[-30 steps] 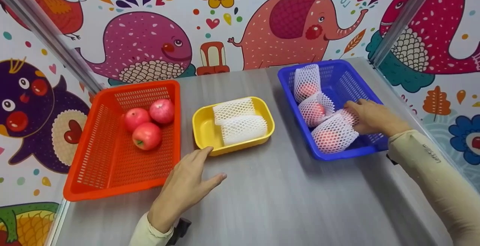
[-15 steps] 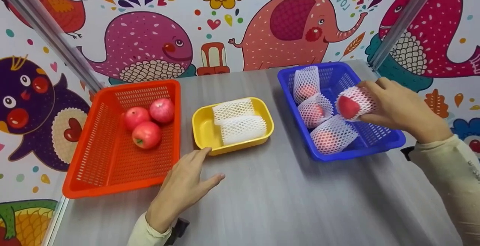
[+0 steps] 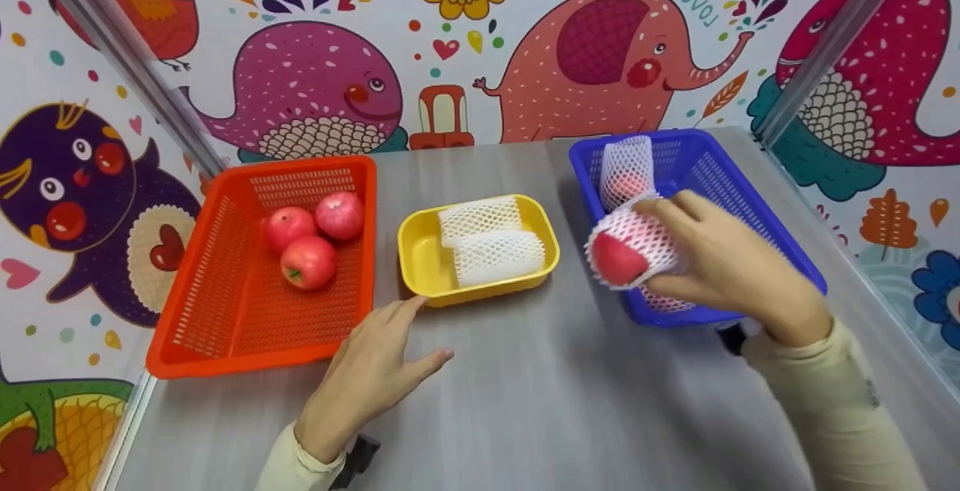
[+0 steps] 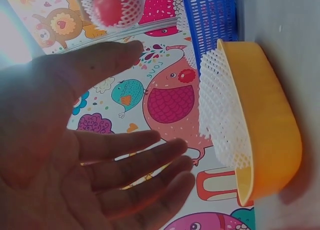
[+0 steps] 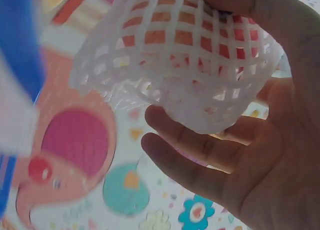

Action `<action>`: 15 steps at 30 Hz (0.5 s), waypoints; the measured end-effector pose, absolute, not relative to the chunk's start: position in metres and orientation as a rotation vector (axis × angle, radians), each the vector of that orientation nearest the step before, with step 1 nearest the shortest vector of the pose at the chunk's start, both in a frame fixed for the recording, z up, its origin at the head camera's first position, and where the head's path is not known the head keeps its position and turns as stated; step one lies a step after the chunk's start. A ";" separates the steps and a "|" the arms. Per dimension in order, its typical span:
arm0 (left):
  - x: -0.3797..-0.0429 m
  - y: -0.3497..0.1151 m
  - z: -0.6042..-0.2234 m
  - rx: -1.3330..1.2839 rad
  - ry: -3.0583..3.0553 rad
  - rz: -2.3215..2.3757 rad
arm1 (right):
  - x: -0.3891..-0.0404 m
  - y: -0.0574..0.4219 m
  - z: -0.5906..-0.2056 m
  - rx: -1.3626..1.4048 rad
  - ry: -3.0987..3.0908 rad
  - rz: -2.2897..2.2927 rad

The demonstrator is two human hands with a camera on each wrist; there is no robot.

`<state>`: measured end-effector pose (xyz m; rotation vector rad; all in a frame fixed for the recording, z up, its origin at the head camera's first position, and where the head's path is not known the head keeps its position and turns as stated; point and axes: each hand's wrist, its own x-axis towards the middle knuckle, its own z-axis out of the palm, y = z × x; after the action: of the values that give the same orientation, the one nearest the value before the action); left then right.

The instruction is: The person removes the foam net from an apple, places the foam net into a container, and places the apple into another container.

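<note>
My right hand [image 3: 731,262] holds an apple [image 3: 619,258] wrapped in a white foam net sleeve [image 3: 652,232], raised over the left side of the blue basket [image 3: 780,240]. The apple's bare red end points left. In the right wrist view, thumb and fingers grip the mesh sleeve [image 5: 175,55]. Behind it in the blue basket lies another sleeved apple [image 3: 626,185]; others there are mostly covered by the held one. My left hand [image 3: 371,378] is empty, its fingers spread, close to the near edge of the yellow tub [image 3: 420,251]. In the left wrist view its palm [image 4: 100,155] is bare.
Two foam net sleeves [image 3: 499,257] lie in the yellow tub, between the two baskets. Three bare apples [image 3: 309,262] sit in the orange basket [image 3: 225,281] at left. Patterned wall panels [image 3: 480,41] stand behind the grey table [image 3: 525,393].
My right hand has lifted the sleeved apple out of the blue basket's right part and carried it left and toward me. The left hand has stayed in place.
</note>
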<state>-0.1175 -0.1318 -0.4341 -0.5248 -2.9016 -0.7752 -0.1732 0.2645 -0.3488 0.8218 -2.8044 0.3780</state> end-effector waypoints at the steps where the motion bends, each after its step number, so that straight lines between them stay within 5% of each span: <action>1: -0.118 -0.132 -0.434 -0.529 -2.895 -0.769 | -0.171 0.258 -0.352 0.842 -2.799 0.395; 15: -0.113 -0.138 -0.437 -0.488 -2.955 -0.796 | -0.157 0.180 -0.441 1.143 -2.749 0.460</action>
<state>-0.1135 -0.1378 -0.4370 -0.4879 -2.9550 -0.7963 -0.1567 0.1796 -0.4406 1.1432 -2.7488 0.4598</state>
